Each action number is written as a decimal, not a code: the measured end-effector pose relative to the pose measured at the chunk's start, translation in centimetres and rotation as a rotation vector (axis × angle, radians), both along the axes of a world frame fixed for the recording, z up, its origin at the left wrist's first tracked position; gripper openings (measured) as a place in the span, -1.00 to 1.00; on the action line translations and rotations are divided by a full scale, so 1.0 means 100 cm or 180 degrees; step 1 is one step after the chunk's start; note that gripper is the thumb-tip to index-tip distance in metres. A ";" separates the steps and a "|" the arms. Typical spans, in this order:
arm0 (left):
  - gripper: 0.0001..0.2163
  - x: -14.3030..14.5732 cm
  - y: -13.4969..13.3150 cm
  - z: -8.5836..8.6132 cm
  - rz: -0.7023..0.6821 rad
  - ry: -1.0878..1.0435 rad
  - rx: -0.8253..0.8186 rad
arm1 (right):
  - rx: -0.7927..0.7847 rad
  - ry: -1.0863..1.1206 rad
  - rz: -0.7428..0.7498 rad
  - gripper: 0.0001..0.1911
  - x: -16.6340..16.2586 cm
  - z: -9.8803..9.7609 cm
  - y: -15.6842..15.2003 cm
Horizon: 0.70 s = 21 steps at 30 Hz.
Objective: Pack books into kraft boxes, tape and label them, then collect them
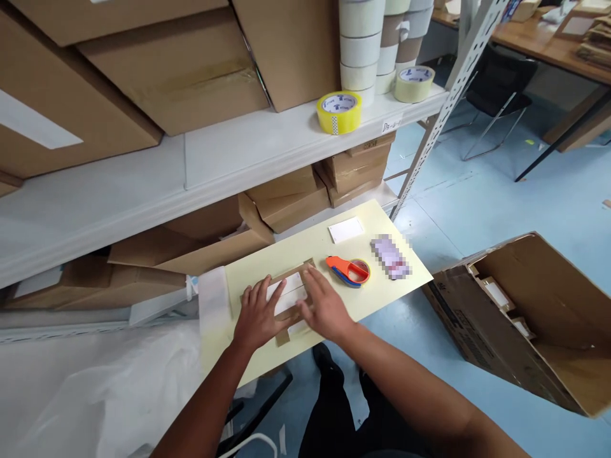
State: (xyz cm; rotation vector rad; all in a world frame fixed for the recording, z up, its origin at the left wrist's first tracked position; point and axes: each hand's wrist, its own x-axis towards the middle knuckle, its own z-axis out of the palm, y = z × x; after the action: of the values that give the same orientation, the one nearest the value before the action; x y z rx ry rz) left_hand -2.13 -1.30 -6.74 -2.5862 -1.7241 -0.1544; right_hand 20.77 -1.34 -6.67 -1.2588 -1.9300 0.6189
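A small flat brown cardboard packet (288, 296) with a white label lies on a pale yellow board (372, 289). My left hand (256, 316) presses flat on its left part, fingers spread. My right hand (324, 307) lies flat on its right part, fingers together. Neither hand grips anything. To the right on the board lie an orange tape dispenser (348, 270), a blurred flat item (390, 256) and a white card (345, 229).
White metal shelving (229, 156) carries large cardboard boxes, a yellow tape roll (338, 112) and stacked tape rolls (363, 44). More flattened boxes sit underneath. An open carton (534, 318) lies on the blue floor at right. White plastic sheeting (95, 394) is at the lower left.
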 end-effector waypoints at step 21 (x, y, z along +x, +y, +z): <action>-0.29 -0.010 -0.027 0.007 0.2579 -0.1893 -0.0303 | -0.1971 -0.0521 -0.0377 -0.56 0.004 0.014 0.006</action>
State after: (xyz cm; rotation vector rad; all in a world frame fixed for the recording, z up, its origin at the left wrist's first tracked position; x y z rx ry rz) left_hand -3.14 -3.98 -6.02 -1.7548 -2.8626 -0.8762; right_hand 21.15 -0.74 -5.27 -1.8346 -1.8348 1.1360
